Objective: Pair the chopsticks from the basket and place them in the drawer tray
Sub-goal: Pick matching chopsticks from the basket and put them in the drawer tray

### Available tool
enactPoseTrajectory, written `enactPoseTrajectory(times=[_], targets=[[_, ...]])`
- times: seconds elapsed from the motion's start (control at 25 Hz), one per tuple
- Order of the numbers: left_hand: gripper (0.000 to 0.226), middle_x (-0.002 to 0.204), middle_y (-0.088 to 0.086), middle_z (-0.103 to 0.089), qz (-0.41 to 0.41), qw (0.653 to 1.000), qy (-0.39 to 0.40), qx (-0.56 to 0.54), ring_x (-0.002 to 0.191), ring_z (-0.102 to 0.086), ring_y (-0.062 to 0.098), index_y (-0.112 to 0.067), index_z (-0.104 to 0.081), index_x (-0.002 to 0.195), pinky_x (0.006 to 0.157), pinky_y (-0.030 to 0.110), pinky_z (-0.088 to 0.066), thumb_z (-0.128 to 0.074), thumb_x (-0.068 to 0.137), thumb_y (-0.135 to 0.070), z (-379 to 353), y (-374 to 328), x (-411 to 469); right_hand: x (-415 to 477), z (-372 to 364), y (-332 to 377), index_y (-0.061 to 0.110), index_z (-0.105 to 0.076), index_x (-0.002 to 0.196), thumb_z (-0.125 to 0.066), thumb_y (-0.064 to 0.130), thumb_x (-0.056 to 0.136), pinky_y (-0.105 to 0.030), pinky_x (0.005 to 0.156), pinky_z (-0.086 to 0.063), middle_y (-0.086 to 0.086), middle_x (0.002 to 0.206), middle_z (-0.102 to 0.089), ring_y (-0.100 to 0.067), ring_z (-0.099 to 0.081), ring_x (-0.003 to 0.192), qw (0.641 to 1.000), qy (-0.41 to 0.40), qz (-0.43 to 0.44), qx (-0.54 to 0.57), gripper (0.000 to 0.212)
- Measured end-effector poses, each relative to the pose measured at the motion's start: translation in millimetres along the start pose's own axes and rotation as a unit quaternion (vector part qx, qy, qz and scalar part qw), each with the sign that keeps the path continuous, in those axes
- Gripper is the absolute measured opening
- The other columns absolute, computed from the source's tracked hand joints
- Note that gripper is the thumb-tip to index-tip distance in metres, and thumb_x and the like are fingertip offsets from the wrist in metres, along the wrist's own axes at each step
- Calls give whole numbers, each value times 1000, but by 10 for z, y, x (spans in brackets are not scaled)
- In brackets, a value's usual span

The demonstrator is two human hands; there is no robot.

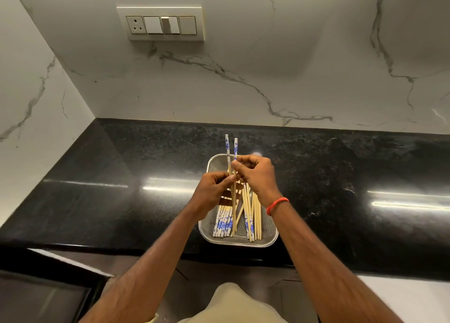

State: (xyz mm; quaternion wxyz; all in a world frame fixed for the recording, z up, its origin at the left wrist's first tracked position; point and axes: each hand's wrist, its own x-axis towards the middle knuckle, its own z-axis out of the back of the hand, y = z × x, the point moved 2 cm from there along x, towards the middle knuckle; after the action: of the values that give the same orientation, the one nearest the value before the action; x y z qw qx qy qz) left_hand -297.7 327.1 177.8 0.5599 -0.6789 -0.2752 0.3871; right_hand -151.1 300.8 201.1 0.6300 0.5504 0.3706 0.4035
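A steel mesh basket (270, 237) sits on the black counter and holds several loose bamboo chopsticks (253, 215) with blue-and-white patterned ends. Above the basket, two chopsticks (231, 147) stand nearly upright side by side, patterned ends up. My left hand (211, 191) pinches their shafts near the middle. My right hand (255, 174), with a red thread at the wrist, pinches them a little higher from the right. The drawer tray is not in view.
The black granite counter (121, 176) runs wall to wall, with white marble walls behind and at left. A switch plate (160, 23) sits on the back wall. A dark surface or open drawer edge (43, 296) shows at the lower left.
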Motion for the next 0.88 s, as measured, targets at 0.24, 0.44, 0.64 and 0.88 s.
enactPoseTrajectory(times=[0.24, 0.44, 0.64, 0.88], targets=[[18, 93, 11, -80, 24, 1000, 16, -8, 78, -78, 28, -9, -71, 106, 63, 34, -62, -59, 99, -22, 31, 41, -24, 67, -53, -47, 13, -73, 104, -76, 16, 85, -18, 68, -58, 2, 88, -75, -9, -73, 81, 1000, 10, 12, -14, 19], [22, 91, 12, -79, 21, 1000, -8, -14, 76, -77, 29, -5, -70, 106, 63, 36, -63, -64, 96, -24, 115, 29, 6, 114, 49, -300, 22, -69, 101, -67, 29, 93, -19, 60, -51, 1, 86, -73, -10, -68, 76, 1000, 17, -16, -17, 11], [21, 90, 14, -79, 26, 998, -53, -27, 74, -77, 29, -3, -70, 106, 63, 38, -63, -63, 98, -22, 311, 47, 54, 10, 103, -756, 28, -66, 115, -69, 30, 90, -26, 84, -50, 5, 106, -65, -11, -60, 96, 866, 165, 65, -467, 25], [18, 90, 11, -80, 35, 997, -63, -28, 74, -77, 27, -6, -70, 104, 60, 34, -61, -61, 99, -22, 368, 106, 76, -115, -53, -844, 29, -66, 124, -67, 22, 91, -32, 84, -53, -4, 123, -57, -21, -54, 113, 771, 197, 209, -568, 33]])
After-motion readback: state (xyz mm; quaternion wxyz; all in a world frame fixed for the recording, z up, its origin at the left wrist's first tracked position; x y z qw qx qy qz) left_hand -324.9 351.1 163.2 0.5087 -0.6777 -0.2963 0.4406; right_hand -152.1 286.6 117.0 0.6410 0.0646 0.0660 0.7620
